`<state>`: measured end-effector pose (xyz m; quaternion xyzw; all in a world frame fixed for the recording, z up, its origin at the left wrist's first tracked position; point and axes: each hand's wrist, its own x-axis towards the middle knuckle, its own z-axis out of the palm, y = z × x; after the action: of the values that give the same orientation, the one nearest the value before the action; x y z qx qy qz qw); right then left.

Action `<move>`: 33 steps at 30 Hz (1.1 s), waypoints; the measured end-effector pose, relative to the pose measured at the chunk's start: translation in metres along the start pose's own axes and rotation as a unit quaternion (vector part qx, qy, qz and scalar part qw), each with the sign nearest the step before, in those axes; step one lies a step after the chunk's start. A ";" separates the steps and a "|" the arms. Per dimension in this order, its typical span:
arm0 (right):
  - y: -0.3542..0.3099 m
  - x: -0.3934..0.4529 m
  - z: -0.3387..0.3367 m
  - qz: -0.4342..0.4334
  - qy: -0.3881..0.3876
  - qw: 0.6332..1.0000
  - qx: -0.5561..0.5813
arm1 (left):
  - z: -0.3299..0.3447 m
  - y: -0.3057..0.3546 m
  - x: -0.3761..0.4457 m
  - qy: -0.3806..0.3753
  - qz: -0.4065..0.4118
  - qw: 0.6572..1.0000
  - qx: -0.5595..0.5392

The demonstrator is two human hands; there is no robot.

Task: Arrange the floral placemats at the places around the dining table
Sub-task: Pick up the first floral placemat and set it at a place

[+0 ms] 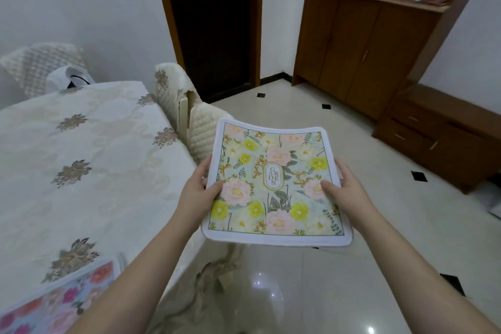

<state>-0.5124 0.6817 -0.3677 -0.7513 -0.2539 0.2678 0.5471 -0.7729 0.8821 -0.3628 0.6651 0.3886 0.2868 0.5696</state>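
Note:
A floral placemat (273, 182) with yellow and pink flowers and a white border is held flat in the air, over the floor just right of the dining table (89, 160). My left hand (200, 190) grips its left edge, thumb on top. My right hand (344, 190) grips its right edge, thumb lying on the print. A second placemat (59, 298) with pink and red flowers on pale blue lies on the table's near corner at the bottom left. The table wears a cream cloth with embroidered flowers.
Two quilted cream chair backs (176, 95) stand at the table's right side, a third (40, 68) at its far end. A dark doorway (214, 22) lies ahead. A wooden cabinet (360, 46) and low drawers (444, 133) line the right wall. Glossy tiled floor (311, 279) spreads below.

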 end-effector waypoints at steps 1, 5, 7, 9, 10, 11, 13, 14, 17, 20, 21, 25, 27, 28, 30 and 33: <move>-0.003 0.011 0.003 0.002 0.002 1.000 -0.008 | -0.001 0.000 0.011 0.000 0.000 1.000 -0.003; -0.017 0.044 0.018 -0.007 0.013 0.998 -0.055 | -0.006 0.000 0.052 -0.002 -0.012 1.000 -0.004; -0.021 0.058 0.022 -0.015 0.017 0.998 -0.062 | -0.008 -0.001 0.070 -0.009 -0.016 1.000 -0.002; -0.022 0.072 0.023 -0.018 0.012 0.998 -0.058 | -0.008 -0.001 0.085 -0.013 -0.017 1.000 -0.007; -0.023 0.079 0.023 -0.018 0.008 0.998 -0.058 | -0.006 -0.002 0.092 -0.013 -0.017 1.000 -0.010; -0.023 0.087 0.023 -0.017 0.004 0.998 -0.057 | -0.005 -0.002 0.099 -0.014 -0.018 1.000 -0.013; -0.023 0.103 0.020 -0.012 -0.002 0.999 -0.045 | 0.000 -0.003 0.113 -0.014 -0.023 0.999 -0.018; -0.023 0.111 0.018 -0.011 -0.004 0.999 -0.039 | 0.004 -0.003 0.120 -0.012 -0.025 0.999 -0.019; -0.019 0.141 0.010 -0.004 -0.014 1.000 -0.026 | 0.019 -0.003 0.143 -0.008 -0.032 0.999 -0.022; -0.012 0.176 -0.001 0.003 -0.023 1.000 -0.008 | 0.039 0.000 0.171 -0.006 -0.046 0.999 -0.019; -0.010 0.189 -0.005 0.003 -0.026 1.000 -0.005 | 0.047 0.003 0.180 -0.006 -0.048 0.999 -0.012; -0.005 0.244 -0.030 0.004 -0.041 0.999 -0.002 | 0.084 0.012 0.215 0.002 -0.061 0.998 -0.017; -0.005 0.271 -0.045 0.008 -0.047 0.999 0.003 | 0.104 0.019 0.229 0.002 -0.073 0.997 -0.026; -0.005 0.284 -0.051 0.011 -0.052 0.999 0.008 | 0.113 0.022 0.236 0.005 -0.078 0.997 -0.029; -0.006 0.308 -0.062 0.014 -0.068 0.997 0.015 | 0.128 0.028 0.249 0.021 -0.082 0.996 -0.025; -0.008 0.339 -0.071 0.017 -0.088 0.996 0.019 | 0.143 0.034 0.266 0.042 -0.085 0.995 -0.017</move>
<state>-0.2181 0.8644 -0.3840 -0.7187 -0.2831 0.3473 0.5317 -0.5071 1.0282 -0.3718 0.6074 0.4624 0.2714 0.5861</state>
